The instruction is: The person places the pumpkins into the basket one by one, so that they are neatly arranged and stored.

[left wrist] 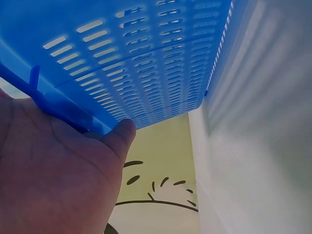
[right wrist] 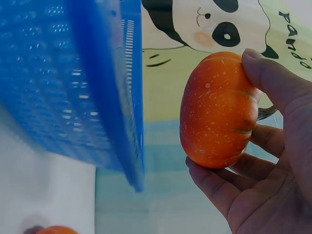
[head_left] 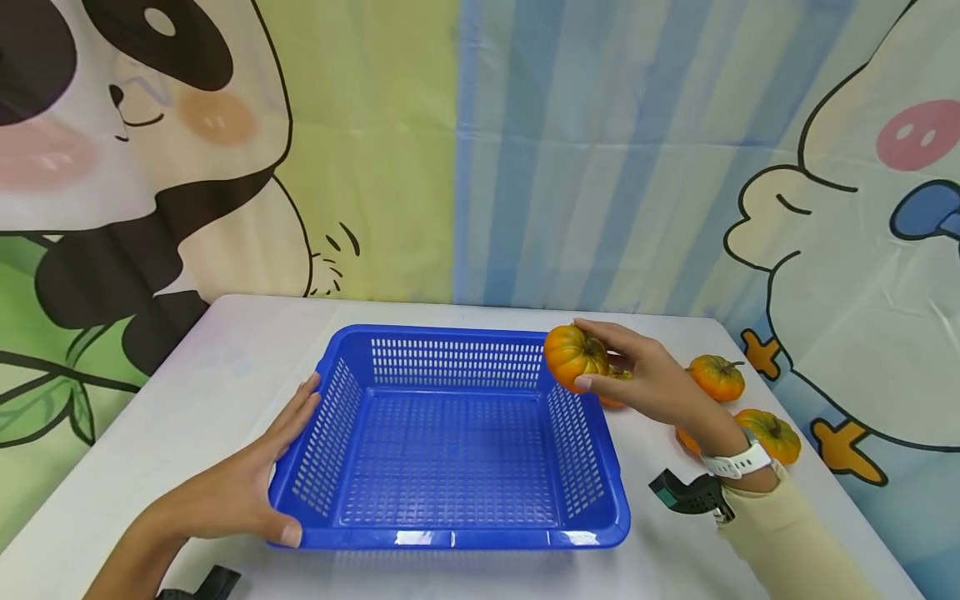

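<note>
A blue plastic basket [head_left: 352, 539] with slotted walls stands on the white table, and nothing lies inside it. Along its left rim rests my left hand [head_left: 232, 479], fingers extended and thumb at the front corner; the left wrist view has that hand [left wrist: 58, 161] against the slotted wall [left wrist: 146, 73]. My right hand [head_left: 663, 385] holds a small orange pumpkin [head_left: 572, 358] above the basket's back right corner. From the right wrist view, thumb and fingertips grip the pumpkin [right wrist: 219, 112] at opposite edges, its stem towards the palm.
More small pumpkins lie on the table right of the basket: one [head_left: 717, 377] near the back, another [head_left: 772, 435] by the right edge, others partly hidden by my right hand and arm. A printed curtain [head_left: 540, 150] hangs behind the white table [head_left: 645, 550].
</note>
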A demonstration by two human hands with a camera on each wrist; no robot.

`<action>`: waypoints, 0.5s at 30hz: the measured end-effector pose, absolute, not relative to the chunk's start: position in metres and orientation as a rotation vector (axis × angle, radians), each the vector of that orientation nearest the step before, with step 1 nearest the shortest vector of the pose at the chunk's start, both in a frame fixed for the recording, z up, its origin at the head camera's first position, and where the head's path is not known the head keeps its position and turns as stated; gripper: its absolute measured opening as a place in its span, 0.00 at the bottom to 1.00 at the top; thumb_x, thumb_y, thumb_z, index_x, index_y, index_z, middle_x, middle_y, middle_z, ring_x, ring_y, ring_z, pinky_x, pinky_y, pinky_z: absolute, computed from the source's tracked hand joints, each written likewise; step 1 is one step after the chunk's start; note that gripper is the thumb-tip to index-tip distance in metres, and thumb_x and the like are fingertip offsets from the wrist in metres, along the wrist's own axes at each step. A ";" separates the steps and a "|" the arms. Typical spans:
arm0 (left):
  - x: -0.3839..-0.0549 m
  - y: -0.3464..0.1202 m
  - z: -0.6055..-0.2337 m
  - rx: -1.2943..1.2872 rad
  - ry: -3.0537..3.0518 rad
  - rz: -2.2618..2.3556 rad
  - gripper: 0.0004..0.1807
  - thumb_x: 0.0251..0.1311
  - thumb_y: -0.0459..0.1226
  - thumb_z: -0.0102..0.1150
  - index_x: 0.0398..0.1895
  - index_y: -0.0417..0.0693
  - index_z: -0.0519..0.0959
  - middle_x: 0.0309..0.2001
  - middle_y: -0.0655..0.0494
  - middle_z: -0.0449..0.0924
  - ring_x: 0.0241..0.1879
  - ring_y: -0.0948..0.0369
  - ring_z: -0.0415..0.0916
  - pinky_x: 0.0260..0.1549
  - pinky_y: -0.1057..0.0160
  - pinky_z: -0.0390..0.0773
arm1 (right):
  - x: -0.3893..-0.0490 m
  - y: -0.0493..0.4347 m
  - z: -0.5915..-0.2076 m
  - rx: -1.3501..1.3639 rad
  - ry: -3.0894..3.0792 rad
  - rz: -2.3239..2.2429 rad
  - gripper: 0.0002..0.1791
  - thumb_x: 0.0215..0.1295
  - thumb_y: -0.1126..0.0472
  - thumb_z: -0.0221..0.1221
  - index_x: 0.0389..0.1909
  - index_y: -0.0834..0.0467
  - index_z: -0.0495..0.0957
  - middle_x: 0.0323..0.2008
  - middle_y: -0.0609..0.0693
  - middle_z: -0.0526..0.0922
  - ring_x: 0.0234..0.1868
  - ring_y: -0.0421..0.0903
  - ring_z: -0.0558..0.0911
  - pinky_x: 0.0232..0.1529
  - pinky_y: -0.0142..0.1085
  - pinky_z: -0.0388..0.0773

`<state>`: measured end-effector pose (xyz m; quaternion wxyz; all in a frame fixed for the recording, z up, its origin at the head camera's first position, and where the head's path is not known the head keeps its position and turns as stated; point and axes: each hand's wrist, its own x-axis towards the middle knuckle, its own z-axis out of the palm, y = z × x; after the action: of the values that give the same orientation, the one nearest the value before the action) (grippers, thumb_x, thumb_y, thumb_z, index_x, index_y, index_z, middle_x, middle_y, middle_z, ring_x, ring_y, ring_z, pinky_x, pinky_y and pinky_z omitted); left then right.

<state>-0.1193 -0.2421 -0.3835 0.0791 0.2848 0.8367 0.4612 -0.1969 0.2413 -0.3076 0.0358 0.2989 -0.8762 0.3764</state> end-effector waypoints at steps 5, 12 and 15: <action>-0.119 -0.242 -0.382 0.827 2.524 1.358 0.73 0.33 0.42 0.79 0.79 0.59 0.34 0.78 0.59 0.22 0.71 0.78 0.25 0.50 0.19 0.46 | -0.204 0.226 -0.300 0.996 -2.679 1.161 0.38 0.61 0.61 0.66 0.71 0.60 0.63 0.66 0.58 0.68 0.60 0.53 0.74 0.57 0.41 0.73; -0.119 -0.242 -0.383 0.840 2.542 1.341 0.72 0.36 0.45 0.78 0.79 0.59 0.34 0.78 0.61 0.23 0.71 0.78 0.26 0.49 0.19 0.47 | -0.219 0.197 -0.292 1.116 -2.690 1.197 0.39 0.61 0.55 0.67 0.72 0.58 0.63 0.65 0.53 0.70 0.61 0.49 0.73 0.59 0.41 0.73; -0.120 -0.242 -0.386 0.828 2.550 1.335 0.72 0.36 0.45 0.77 0.79 0.58 0.34 0.78 0.61 0.23 0.69 0.80 0.27 0.49 0.19 0.48 | -0.224 0.184 -0.292 1.142 -2.701 1.204 0.39 0.61 0.52 0.67 0.72 0.56 0.63 0.64 0.52 0.71 0.59 0.47 0.74 0.58 0.40 0.74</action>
<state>-0.1200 -0.2415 -0.3857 0.0730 0.2756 0.8492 0.4445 -0.2236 0.1836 -0.2924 -0.0143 0.3601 -0.8520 0.3798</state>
